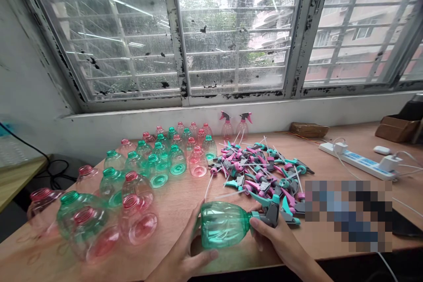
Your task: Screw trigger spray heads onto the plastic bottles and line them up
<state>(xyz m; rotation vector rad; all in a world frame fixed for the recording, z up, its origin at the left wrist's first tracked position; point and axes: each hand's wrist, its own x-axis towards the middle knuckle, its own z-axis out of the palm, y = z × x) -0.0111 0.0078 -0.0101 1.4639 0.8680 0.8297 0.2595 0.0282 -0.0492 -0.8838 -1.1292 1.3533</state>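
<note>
A green transparent bottle (223, 228) lies on its side at the near edge of the wooden table (185, 198). My left hand (185, 251) wraps round its base end. My right hand (274, 235) grips the neck, where a teal and grey spray trigger head (272, 213) sits on the bottle. A heap of loose pink and teal trigger heads (261, 169) with white tubes lies just beyond my right hand. Several open green and pink bottles (155, 163) stand to the left.
Two pink bottles with triggers fitted (235, 127) stand by the window sill. A white power strip (358, 158) with plugs lies at the right, with a brown box (398, 128) and a flat brown block (309, 129) behind it. A blurred patch covers the right front.
</note>
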